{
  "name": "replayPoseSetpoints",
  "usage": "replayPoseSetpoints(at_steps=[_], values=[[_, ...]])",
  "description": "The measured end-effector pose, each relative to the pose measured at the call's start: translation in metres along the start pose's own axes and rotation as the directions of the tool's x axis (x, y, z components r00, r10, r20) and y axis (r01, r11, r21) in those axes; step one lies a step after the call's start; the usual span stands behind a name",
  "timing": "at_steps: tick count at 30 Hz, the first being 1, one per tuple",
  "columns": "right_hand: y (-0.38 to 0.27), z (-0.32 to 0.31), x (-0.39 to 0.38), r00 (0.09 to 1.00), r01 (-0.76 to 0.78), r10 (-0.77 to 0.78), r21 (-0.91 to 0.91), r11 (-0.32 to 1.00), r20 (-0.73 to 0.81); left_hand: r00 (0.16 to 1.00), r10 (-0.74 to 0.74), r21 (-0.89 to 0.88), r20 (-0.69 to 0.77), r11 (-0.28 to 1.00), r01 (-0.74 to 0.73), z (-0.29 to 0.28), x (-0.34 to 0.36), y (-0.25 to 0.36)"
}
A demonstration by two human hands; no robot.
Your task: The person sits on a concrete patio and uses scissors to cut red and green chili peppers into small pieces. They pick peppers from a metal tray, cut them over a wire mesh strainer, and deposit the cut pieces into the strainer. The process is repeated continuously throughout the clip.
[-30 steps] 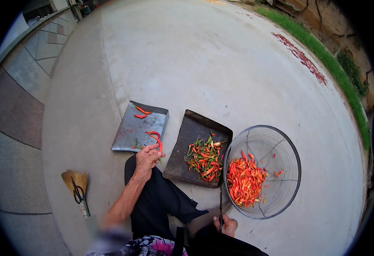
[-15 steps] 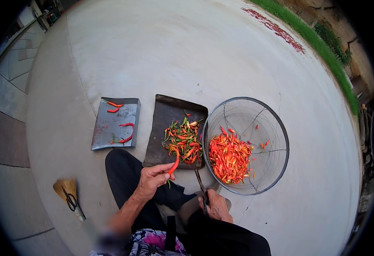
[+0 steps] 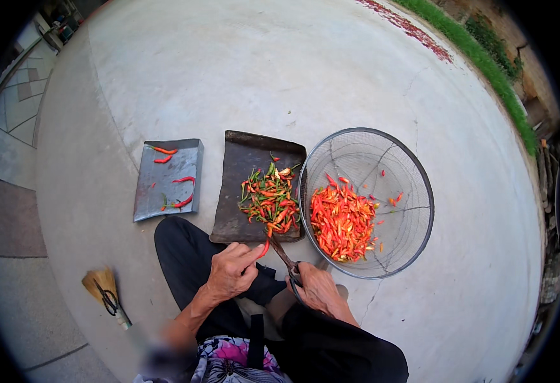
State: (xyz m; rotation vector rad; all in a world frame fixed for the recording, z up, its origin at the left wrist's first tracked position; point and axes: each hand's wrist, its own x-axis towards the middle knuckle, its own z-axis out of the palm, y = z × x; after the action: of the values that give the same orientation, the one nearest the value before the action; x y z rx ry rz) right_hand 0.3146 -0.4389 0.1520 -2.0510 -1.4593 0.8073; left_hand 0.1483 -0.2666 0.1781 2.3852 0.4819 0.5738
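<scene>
My left hand [image 3: 232,271] pinches a long red chilli [image 3: 264,248] just below the dark metal pan [image 3: 235,159]. My right hand [image 3: 315,290] grips dark scissors [image 3: 283,255], their blades reaching up beside that chilli. Several red and green chillies [image 3: 270,201] with stems lie in the dark pan. To its left, a grey metal tray [image 3: 165,169] carries several longer red chillies [image 3: 183,202]. To its right, a round wire-mesh basket [image 3: 408,163] holds a heap of red chillies [image 3: 340,220] at its lower left.
A straw brush [image 3: 93,284] with black scissors [image 3: 109,301] on it lies at my left. My crossed, dark-trousered legs [image 3: 178,255] are below the pans. A strip of red pieces [image 3: 404,25] lies on the concrete beside grass [image 3: 484,64]. Stacked wood [image 3: 548,217] edges the right.
My left hand has brought the chilli from over the grey tray down and right to the scissors. My right hand has raised the scissors toward it. The view has shifted.
</scene>
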Motion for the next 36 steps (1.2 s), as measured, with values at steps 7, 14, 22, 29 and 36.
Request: replayPoseSetpoints(at_steps=[7, 14, 22, 29, 36], values=[[0.006, 0.025, 0.013, 1.000, -0.019, 0.016, 0.148, 0.989, 0.017, 0.996, -0.060, 0.040, -0.068, 0.997, 0.062, 0.000, -0.010, -0.010], [0.000, 0.015, 0.008, 0.999, -0.038, 0.037, 0.262, 0.964, 0.012, 0.886, -0.455, -0.756, 0.091, 0.548, 0.359, -0.007, -0.022, -0.015], [-0.009, -0.001, -0.004, 0.998, 0.020, -0.009, 0.171, 0.985, -0.069, 0.911, -0.406, -0.895, 0.076, 0.374, 0.242, 0.009, -0.021, -0.015], [-0.017, -0.011, -0.003, 0.996, 0.036, -0.033, 0.026, 0.999, -0.086, 0.914, -0.404, -0.873, 0.038, 0.431, 0.227, 0.023, -0.013, -0.006], [-0.017, -0.008, 0.002, 0.990, 0.075, -0.075, -0.004, 0.997, -0.116, 0.901, -0.432, -0.877, 0.044, 0.416, 0.242, 0.044, -0.017, -0.004]])
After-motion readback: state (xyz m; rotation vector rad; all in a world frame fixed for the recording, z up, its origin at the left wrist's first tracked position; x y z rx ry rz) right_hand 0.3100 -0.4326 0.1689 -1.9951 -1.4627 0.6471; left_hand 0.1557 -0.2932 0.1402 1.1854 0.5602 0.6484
